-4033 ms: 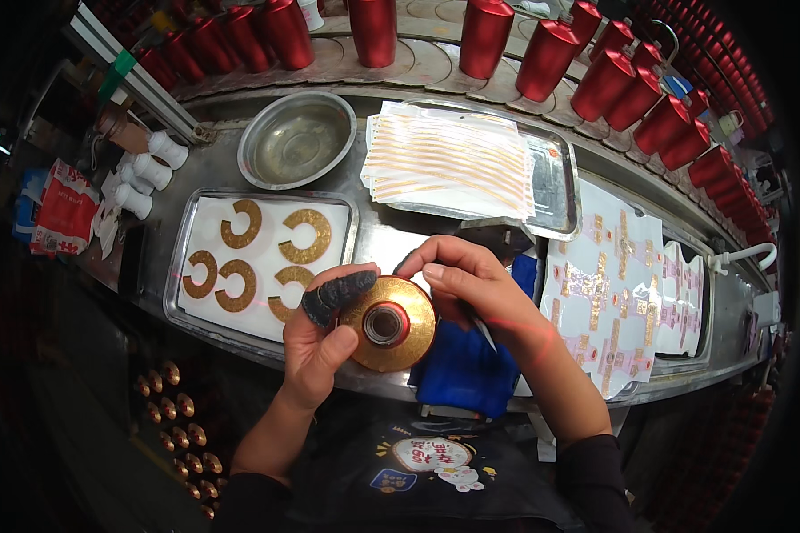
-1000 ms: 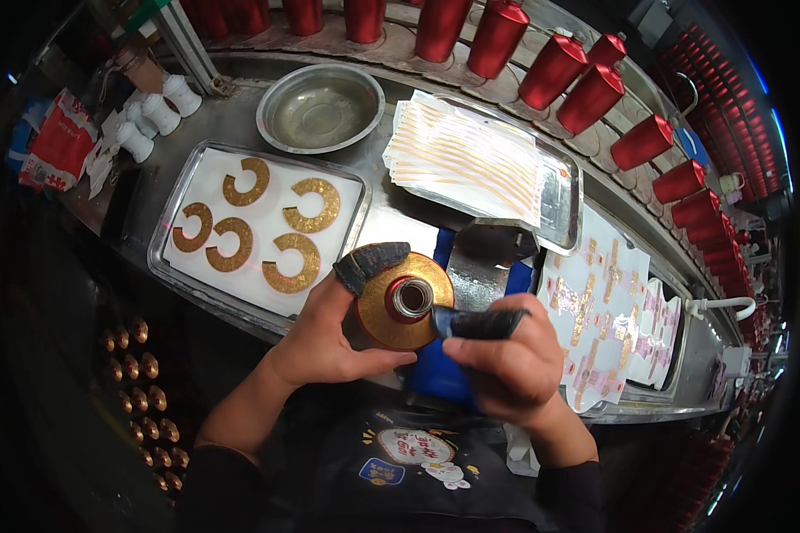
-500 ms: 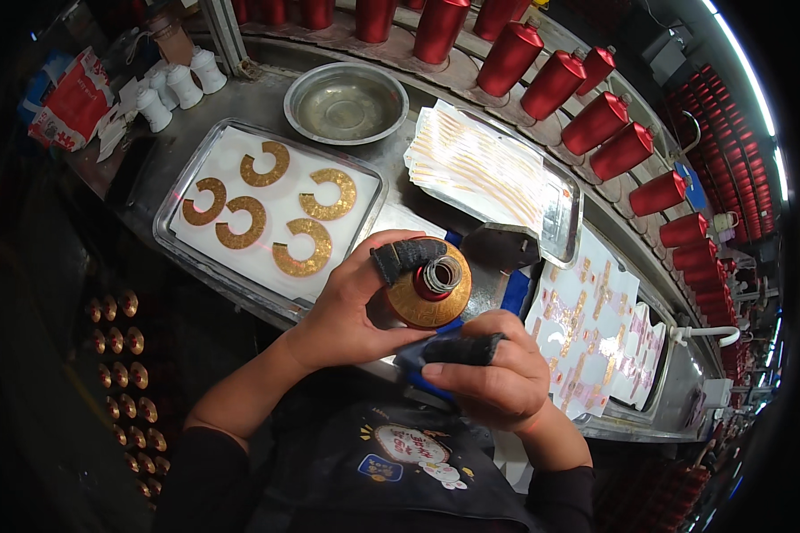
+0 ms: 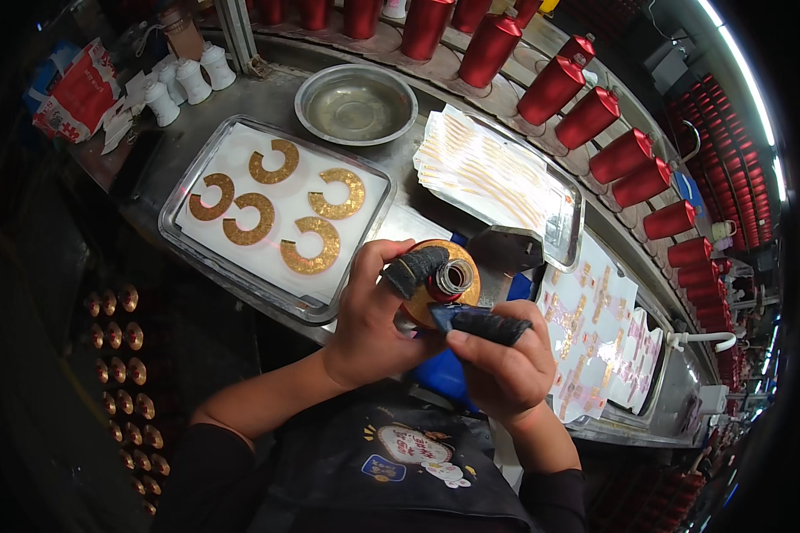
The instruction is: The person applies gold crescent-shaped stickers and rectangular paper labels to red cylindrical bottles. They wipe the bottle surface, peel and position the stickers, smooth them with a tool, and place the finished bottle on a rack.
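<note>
My left hand (image 4: 378,324) is closed around a bottle (image 4: 422,315) with a gold, patterned shoulder. Its uncapped, threaded metal neck (image 4: 454,277) points up at me, with red round the neck's base. A black sleeve (image 4: 418,269) covers one finger lying over the shoulder. In my right hand (image 4: 511,360) is a small dark-blue flat-tipped piece (image 4: 446,316), pinched beside a black-sleeved finger. Its tip reaches the near side of the gold shoulder, just below the neck. Whether it is a scraper or folded cloth I cannot tell. The bottle's lower body is hidden.
Left of the bottle, a metal tray (image 4: 316,313) holds several gold C-shaped labels (image 4: 311,246). Beyond are a metal basin (image 4: 356,105) and stacked label sheets (image 4: 480,169). More label sheets (image 4: 587,329) lie right. Red bottles (image 4: 551,89) line a curved conveyor behind; gold-topped ones (image 4: 133,336) stand lower left.
My right hand has brought the blue piece up to the bottle's gold shoulder. The bottle is slightly farther right in view. Red bottles on the conveyor have shifted along it.
</note>
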Available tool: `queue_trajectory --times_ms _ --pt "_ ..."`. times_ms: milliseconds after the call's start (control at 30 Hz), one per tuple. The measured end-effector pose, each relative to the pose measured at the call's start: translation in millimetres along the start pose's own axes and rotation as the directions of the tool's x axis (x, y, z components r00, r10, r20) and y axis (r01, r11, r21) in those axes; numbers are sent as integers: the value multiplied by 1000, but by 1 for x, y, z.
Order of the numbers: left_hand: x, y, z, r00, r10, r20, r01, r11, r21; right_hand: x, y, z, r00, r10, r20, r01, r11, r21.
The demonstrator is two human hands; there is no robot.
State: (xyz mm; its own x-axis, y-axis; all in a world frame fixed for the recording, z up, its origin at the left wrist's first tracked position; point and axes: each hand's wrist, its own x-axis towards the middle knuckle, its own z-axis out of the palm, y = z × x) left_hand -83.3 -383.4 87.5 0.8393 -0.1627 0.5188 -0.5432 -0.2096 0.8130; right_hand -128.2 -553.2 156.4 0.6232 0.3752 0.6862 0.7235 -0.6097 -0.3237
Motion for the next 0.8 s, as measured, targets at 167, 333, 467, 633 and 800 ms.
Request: queue_trajectory --times_ms 167,333,467,633,800 --pt "-6 -1 11 992 43 -118 -35 997 71 0 -2 1 1000 15 -11 -16 999 -29" --pt "-8 -6 14 988 69 -138 -46 986 163 0 -8 5 997 32 -75 -38 997 -73" --pt "-10 -2 16 991 33 -128 -10 984 178 1 -12 6 999 -6 43 5 1000 28" --pt "14 -10 -8 999 39 22 -37 993 -112 3 -6 1 988 92 -122 -107 987 -122" --pt "34 -18 -24 927 91 365 6 966 -257 2 -3 3 990 104 -95 -110 992 -55"
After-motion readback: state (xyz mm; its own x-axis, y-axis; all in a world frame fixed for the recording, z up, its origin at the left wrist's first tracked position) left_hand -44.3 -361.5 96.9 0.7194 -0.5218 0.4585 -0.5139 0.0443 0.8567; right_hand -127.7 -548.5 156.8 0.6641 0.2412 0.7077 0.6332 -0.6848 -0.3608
